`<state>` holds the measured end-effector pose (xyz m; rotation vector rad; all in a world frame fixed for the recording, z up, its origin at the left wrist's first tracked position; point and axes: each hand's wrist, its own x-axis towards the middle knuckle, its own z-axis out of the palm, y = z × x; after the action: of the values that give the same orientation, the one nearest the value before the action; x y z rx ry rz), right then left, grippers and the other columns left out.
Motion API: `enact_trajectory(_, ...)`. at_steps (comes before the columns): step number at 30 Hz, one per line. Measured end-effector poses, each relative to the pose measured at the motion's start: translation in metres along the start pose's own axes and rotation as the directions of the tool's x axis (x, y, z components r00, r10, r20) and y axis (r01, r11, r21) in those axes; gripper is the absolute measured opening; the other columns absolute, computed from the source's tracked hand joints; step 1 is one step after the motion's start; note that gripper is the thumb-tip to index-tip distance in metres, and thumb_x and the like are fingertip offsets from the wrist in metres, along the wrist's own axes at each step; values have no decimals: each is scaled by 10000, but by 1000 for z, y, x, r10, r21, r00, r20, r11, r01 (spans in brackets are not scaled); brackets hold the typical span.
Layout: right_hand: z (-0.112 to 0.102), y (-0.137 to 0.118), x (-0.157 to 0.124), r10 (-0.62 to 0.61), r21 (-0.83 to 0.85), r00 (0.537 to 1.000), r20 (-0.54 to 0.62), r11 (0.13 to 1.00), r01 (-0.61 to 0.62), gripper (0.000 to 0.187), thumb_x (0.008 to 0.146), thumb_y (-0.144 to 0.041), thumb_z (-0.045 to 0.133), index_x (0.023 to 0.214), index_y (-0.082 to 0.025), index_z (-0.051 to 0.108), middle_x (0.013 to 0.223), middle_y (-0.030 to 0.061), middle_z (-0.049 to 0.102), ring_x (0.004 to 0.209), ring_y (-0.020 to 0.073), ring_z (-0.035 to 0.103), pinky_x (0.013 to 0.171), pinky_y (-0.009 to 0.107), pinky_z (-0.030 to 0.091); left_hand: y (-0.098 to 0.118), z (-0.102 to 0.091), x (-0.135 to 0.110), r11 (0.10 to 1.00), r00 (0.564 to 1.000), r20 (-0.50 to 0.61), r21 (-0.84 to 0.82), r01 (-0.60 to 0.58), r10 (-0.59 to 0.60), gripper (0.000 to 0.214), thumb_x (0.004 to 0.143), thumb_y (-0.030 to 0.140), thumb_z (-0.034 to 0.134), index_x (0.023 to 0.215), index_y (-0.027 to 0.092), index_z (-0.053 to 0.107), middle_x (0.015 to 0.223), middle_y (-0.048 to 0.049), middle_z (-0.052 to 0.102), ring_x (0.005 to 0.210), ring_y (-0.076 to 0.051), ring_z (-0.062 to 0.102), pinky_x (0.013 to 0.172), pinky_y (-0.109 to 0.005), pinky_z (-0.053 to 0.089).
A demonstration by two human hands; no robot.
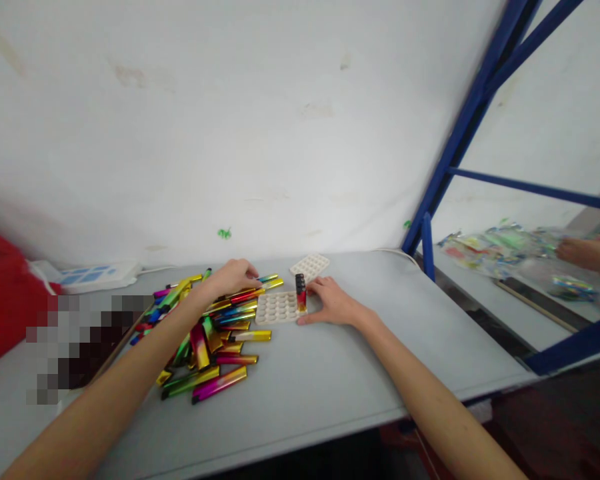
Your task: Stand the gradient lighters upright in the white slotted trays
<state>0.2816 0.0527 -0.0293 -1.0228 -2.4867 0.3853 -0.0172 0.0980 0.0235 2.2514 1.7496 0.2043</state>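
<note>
Tubes (199, 347) lie heaped on the table (305, 387) beside the tray (276, 308); my left grip (235, 277) curls over them, its hold unclear, while my half-open right grip (334, 303) brackets the upright row (301, 295), which wants gentle steadying.

Two bare hands are flanking a white holed tray (275, 308) on a grey table (340, 380).
Clock read from tray: shiny coloured tubes (200, 347) are lying heaped at nine; left hand (230, 277) is hovering at ten, contact unclear; black-topped tubes (301, 295) are standing in a row along the three-o'clock edge, right hand (333, 302) spanning that edge; second tray (309, 265) is lying at one. Farther out at three, another person's hand (583, 255) is touching a clear plastic bag (500, 248).
</note>
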Motion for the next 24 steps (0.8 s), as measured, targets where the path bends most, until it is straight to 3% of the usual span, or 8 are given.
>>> enact_trajectory(3, 0, 1, 0, -3, -6, 1000, -2, 1000, 3, 740, 677, -685, 819, 1180, -171, 648, 1144, 104, 624, 1032, 263, 569, 966, 398, 414, 2, -6, 1, 997, 998, 31, 45, 60, -61, 257, 728, 345, 674, 877, 179, 801, 928, -89, 795, 858, -239, 724, 787, -268, 530)
enact_trajectory(9, 0, -1, 0, -4, -3, 1000, 1, 1000, 4, 706, 681, -672, 825, 1145, -165, 661, 1106, 105, 627, 1032, 261, 568, 966, 392, 415, 7, -7, -1, 996, 998, 18, 56, 62, -64, 171, 687, 309, 710, 785, 177, 758, 830, -81, 778, 816, -248, 717, 759, -288, 537)
enact_trajectory(12, -1, -1, 0, -5, -5, 1000, -2, 1000, 5, 709, 681, -678, 821, 1143, -166, 658, 1106, 107, 625, 1029, 264, 569, 963, 396, 418, 5, -15, -9, 1000, 996, -86, -18, 21, -23, 218, 730, 365, 699, 846, 184, 733, 888, -79, 773, 870, -255, 713, 817, -317, 541)
enact_trajectory(15, -1, -1, -1, -10, 2, 1000, -14, 1000, 10, 713, 681, -675, 823, 1154, -169, 654, 1130, 111, 621, 1033, 266, 568, 955, 394, 424, 5, -28, -25, 949, 961, -277, -302, -87, 0, 290, 740, 437, 731, 887, 189, 703, 947, -80, 763, 949, -267, 702, 872, -359, 545)
enact_trajectory(17, 0, 0, -1, -18, 8, 1000, -16, 1000, 19, 708, 684, -666, 826, 1161, -173, 652, 1145, 111, 622, 1040, 269, 569, 953, 395, 426, 7, -34, -38, 800, 942, -331, -580, -154, -59, 353, 721, 454, 787, 918, 184, 673, 1000, -94, 755, 974, -270, 701, 883, -383, 553)
enact_trajectory(20, -1, 0, -1, -22, 6, 1000, -8, 1000, 22, 715, 691, -661, 824, 1181, -173, 641, 1164, 116, 628, 1056, 278, 571, 962, 407, 423, 14, -32, -56, 368, 948, -277, -907, -205, -157, 382, 739, 411, 825, 943, 182, 597, 1008, -102, 746, 923, -247, 721, 876, -407, 568)
enact_trajectory(22, -1, -1, -1, -14, 5, 1000, -4, 1000, 14, 718, 691, -656, 827, 1186, -171, 638, 1168, 117, 631, 1060, 282, 572, 961, 410, 425, 23, -23, -68, 135, 963, -216, -971, -196, -158, 361, 767, 367, 820, 946, 189, 563, 898, -65, 731, 824, -213, 721, 816, -382, 585)
enact_trajectory(24, -1, -2, -1, -11, 10, 1000, 1, 1000, 11, 712, 693, -650, 829, 1184, -171, 640, 1168, 114, 634, 1059, 281, 575, 961, 410, 427, 34, -10, -79, 38, 978, -172, -985, -169, -120, 335, 802, 351, 798, 984, 208, 556, 779, -9, 678, 706, -165, 684, 706, -313, 582)
